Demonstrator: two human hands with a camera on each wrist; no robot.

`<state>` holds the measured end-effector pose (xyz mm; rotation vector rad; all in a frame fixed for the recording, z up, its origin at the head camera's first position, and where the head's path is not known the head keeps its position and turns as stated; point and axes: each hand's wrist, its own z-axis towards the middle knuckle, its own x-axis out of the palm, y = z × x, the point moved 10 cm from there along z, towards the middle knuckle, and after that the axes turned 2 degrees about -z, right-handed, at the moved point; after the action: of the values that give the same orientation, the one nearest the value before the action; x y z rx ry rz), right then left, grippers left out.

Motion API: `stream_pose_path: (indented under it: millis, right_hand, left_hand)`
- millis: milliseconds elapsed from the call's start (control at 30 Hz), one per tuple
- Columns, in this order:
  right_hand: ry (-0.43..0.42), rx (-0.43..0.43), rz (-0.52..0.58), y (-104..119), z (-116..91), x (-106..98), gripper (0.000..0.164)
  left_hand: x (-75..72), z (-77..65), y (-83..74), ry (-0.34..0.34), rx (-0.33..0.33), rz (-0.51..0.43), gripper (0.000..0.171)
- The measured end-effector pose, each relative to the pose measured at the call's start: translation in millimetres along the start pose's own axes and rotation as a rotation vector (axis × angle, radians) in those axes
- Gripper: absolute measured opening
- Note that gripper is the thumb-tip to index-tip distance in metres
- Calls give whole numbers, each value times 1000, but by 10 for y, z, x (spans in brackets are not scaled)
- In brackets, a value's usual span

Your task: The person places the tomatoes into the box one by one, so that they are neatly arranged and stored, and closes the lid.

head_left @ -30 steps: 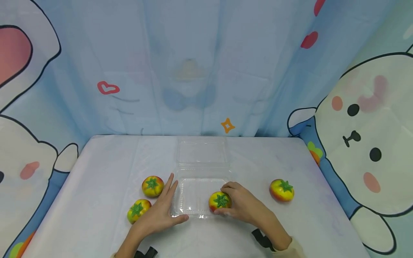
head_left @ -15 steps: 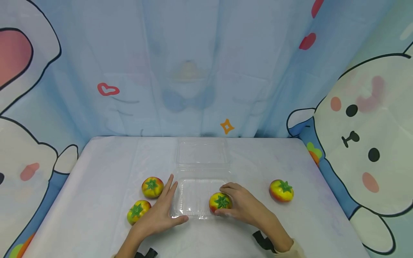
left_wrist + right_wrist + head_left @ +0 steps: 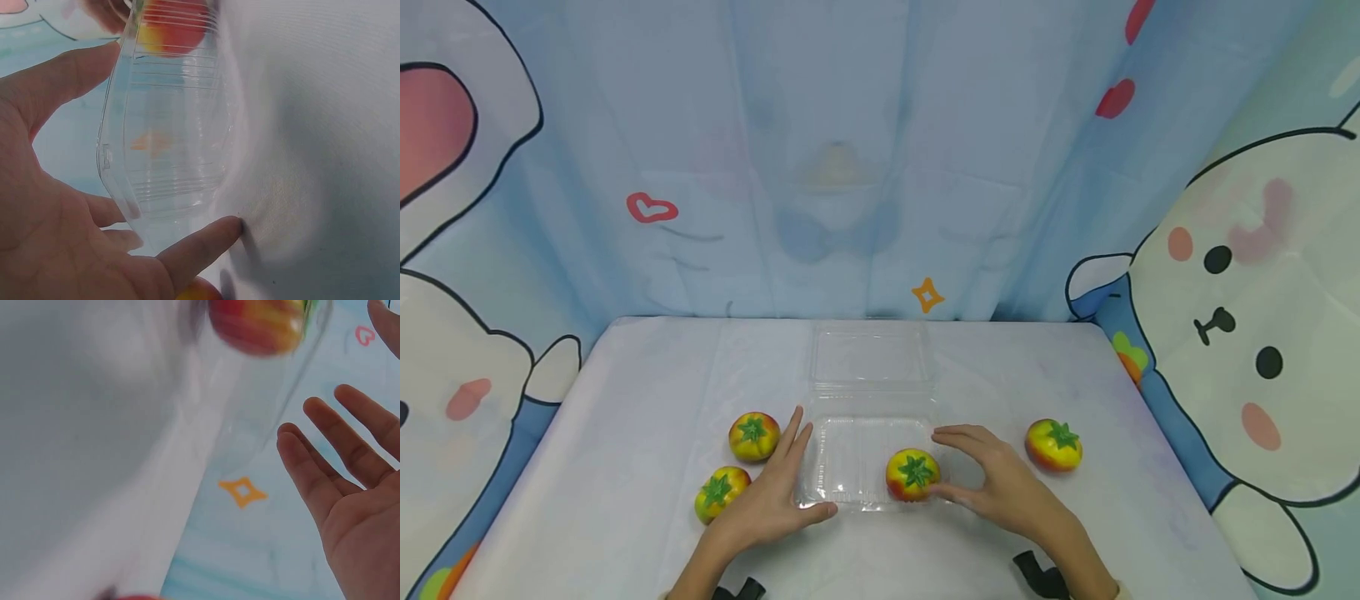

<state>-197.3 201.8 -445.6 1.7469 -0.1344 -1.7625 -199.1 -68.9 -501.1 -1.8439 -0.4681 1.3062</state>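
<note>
A clear plastic clamshell box (image 3: 850,450) lies with its lid (image 3: 871,354) folded back away from me. At the right front of its base sits a yellow-red toy fruit (image 3: 913,477) with a green star-shaped leaf top. My right hand (image 3: 1003,483), fingers spread, is just right of that fruit and holds nothing. The right wrist view shows its fingers apart from the fruit (image 3: 259,325). My left hand (image 3: 771,504) stays at the box's left edge, fingers extended. In the left wrist view, the thumb reaches the rim of the box (image 3: 169,119).
Two similar toy fruits, one farther back (image 3: 755,435) and one nearer (image 3: 721,493), lie left of the left hand. Another toy fruit (image 3: 1054,445) lies to the right of the box. A printed curtain (image 3: 835,167) hangs behind the white-covered table (image 3: 647,400).
My right hand has let go of the toy fruit in the box and moved to the right, its fingers spreading. The fruit stays in the box; my left hand has hardly moved.
</note>
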Motion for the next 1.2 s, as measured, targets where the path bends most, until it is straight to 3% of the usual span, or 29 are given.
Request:
stream_pose_path:
  millis: [200,467,733,933,1200]
  right_hand:
    - [-55,104,-65,-272,-97,-199,67]
    - [-155,149,-119,-628,-203,-542,76]
    - [-181,216,-157,-1053,-284,-689,75]
    - [-125,296,-145,-1399,-364,-665,83]
    - [27,436,-137,-1739,-493,-507,106]
  left_hand:
    - [3,-3,10,3,-3,0,116]
    - [7,-5,17,4,-12,3,115]
    - [6,3,19,7,-19,8,115]
    - [1,0,11,8,-9,0,115]
    - [5,1,8,8,-10,-3,115]
